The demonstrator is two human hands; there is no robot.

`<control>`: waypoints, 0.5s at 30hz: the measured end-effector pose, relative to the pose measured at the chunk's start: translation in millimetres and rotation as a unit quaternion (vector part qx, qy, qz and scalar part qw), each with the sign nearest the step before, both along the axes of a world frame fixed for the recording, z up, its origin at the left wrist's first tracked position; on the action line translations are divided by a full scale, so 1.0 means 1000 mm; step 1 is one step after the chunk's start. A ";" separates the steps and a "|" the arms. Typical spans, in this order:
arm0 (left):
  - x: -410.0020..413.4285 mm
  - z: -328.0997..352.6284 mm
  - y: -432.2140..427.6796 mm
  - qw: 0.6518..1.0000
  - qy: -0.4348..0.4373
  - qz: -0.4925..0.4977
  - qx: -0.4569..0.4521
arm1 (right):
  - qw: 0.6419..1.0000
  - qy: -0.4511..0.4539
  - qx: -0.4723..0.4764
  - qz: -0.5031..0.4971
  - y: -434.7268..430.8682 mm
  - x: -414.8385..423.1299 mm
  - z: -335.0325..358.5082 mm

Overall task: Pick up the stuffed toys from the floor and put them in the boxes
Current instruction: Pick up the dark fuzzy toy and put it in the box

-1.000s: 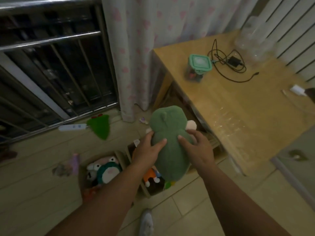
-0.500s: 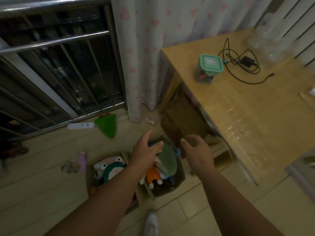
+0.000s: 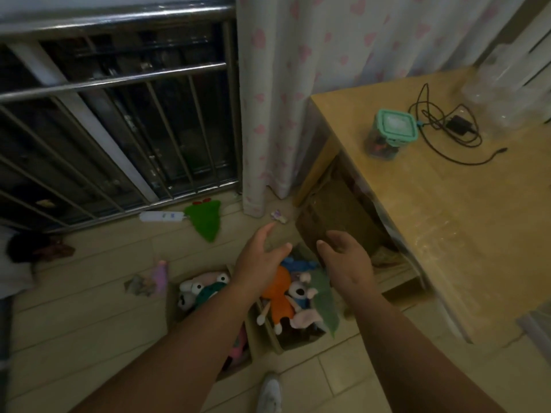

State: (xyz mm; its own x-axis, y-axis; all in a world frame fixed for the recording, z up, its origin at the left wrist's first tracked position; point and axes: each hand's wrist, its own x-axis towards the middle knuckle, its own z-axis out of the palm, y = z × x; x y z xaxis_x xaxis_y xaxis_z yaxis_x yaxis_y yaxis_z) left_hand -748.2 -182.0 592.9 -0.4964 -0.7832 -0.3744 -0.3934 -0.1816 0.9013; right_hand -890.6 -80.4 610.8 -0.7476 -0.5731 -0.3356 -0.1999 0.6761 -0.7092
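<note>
Stuffed toys [image 3: 278,296] in boxes [image 3: 301,342]; floor [image 3: 89,308] pale, perhaps tiled; railing [image 3: 119,81] behind.

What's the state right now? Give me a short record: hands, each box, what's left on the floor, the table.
left hand: open, holds nothing, over the boxes
right hand: open, holds nothing, over the right box
left box: big-eyed toy on top
right box: orange toy, large green toy at its right side, smaller toys between
floor: flat green toy by the railing, beside a white power strip; pink item left of the left box, kind unclear
table: green-lidded container, black charger cable
</note>
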 end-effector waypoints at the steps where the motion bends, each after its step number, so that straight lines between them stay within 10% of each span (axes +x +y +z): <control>1: 0.004 0.002 -0.002 1.000 -0.003 0.005 -0.002 | 1.000 -0.003 -0.006 0.011 -0.003 0.004 0.001; 15: 0.138 0.037 -0.053 0.983 0.017 0.183 -0.026 | 0.981 -0.038 -0.071 0.175 -0.105 0.125 0.032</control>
